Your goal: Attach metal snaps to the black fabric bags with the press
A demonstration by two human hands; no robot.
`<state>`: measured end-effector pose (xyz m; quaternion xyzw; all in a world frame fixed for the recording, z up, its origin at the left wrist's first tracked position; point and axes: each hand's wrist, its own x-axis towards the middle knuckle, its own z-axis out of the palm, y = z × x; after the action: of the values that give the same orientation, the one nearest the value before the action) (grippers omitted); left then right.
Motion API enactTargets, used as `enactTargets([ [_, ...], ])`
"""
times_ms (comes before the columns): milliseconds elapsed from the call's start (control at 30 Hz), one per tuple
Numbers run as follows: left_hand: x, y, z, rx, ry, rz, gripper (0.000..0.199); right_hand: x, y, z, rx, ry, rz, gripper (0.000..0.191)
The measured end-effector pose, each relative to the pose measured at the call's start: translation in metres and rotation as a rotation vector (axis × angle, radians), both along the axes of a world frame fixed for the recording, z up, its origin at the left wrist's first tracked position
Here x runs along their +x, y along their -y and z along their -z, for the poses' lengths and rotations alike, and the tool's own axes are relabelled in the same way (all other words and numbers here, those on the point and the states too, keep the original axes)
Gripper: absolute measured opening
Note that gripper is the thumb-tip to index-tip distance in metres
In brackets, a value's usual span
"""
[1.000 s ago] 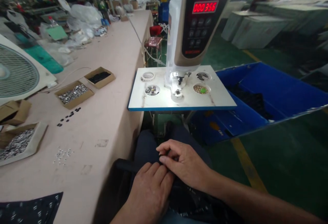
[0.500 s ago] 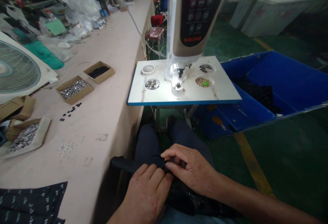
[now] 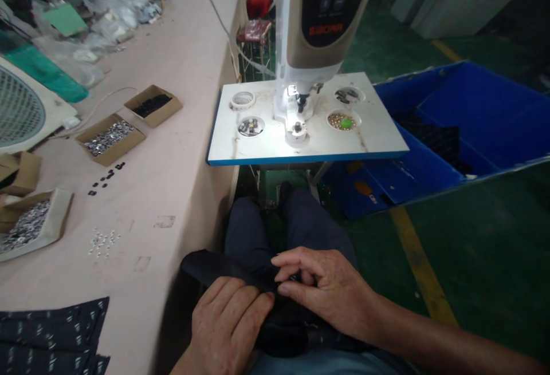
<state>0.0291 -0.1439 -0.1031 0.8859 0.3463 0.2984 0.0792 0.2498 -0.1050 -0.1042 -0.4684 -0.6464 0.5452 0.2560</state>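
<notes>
A piece of black fabric (image 3: pixel 217 265) lies across my lap, with small white marks on its lower part. My left hand (image 3: pixel 230 320) is closed over it, its fingers curled and gripping the cloth. Close by on the right, my right hand (image 3: pixel 324 286) has its thumb and fingertips bent together at the fabric, beside the left fingertips. A tiny part may sit in that pinch, but it is too small and dark to make out. In front of my knees stands a press machine (image 3: pixel 318 43) with a lit work point on its white table (image 3: pixel 262 154).
Round wells in the machine table hold small metal parts (image 3: pixel 251 127) and gold-coloured pieces (image 3: pixel 341 121). On the long bench (image 3: pixel 184 134) at left are cardboard boxes of fasteners (image 3: pixel 109 137), loose studs (image 3: pixel 103 243) and folded dark fabric (image 3: pixel 51 335). A blue bin (image 3: pixel 494 111) stands right.
The view has tilted down and shifted slightly. My left hand has moved a little left and turned on the fabric; my right fingers have spread slightly at the same spot.
</notes>
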Motion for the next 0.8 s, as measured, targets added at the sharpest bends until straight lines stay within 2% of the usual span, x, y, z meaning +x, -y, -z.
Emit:
enactTargets([
  [300, -0.0036, -0.0047, -0.0091, 0.014, 0.042, 0.005, 0.019, -0.0049, 0.0028, -0.0012, 0.142, -0.062, -0.007, 0.041],
  [533, -0.0038, -0.0036, -0.0067, -0.002, 0.064, -0.007, 0.016, -0.0062, 0.0031, 0.0019, 0.372, -0.048, -0.049, 0.046],
  [667, -0.0035, -0.0025, -0.0037, -0.029, 0.076, -0.016, 0.018, -0.0059, 0.0018, 0.0037, 0.512, -0.01, -0.108, 0.042],
  [800, -0.0024, -0.001, 0.0006, -0.116, 0.11, -0.042, 0.018, -0.0047, -0.0002, 0.0006, 0.553, 0.073, -0.168, 0.035],
])
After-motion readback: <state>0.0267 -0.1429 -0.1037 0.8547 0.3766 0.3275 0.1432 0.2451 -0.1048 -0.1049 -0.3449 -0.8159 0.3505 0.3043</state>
